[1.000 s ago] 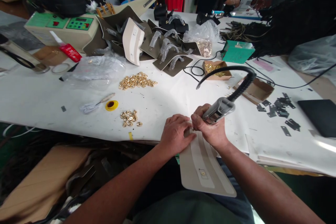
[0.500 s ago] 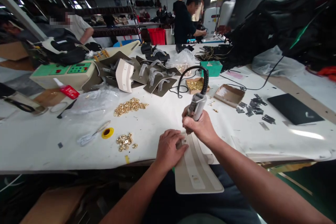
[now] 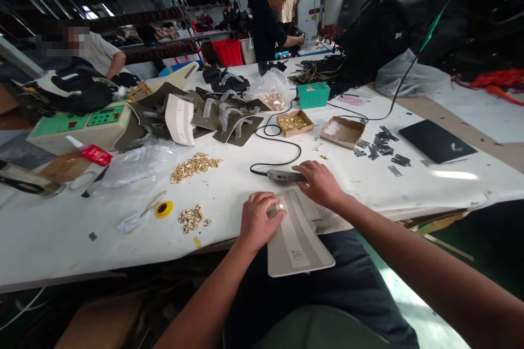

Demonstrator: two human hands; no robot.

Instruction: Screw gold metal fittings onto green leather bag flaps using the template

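Note:
My left hand (image 3: 258,219) pinches the upper left edge of a beige bag flap (image 3: 302,232), thumb on top near a small round metal fitting (image 3: 280,205). The flap has a paler strip down its middle, with a small square opening near its lower end. Its lower part hangs past the table edge over my lap. My right hand (image 3: 321,182) is curled loosely round the right end of a grey corded power screwdriver (image 3: 282,175), which lies sideways on the table above the flap. Its tip is hidden by my hand.
Gold fittings (image 3: 195,168) and gold rings (image 3: 190,219) lie left of the flap. Behind are a box of small gold parts (image 3: 295,122), a cardboard tray (image 3: 343,132) and stacked flaps (image 3: 180,120). Dark plates (image 3: 380,142) lie right. Co-workers (image 3: 266,22) stand at the back.
The screwdriver, held upright over the flap, is now laid sideways on the table with my right hand at its end. My left hand stays on the flap. The view has shifted right.

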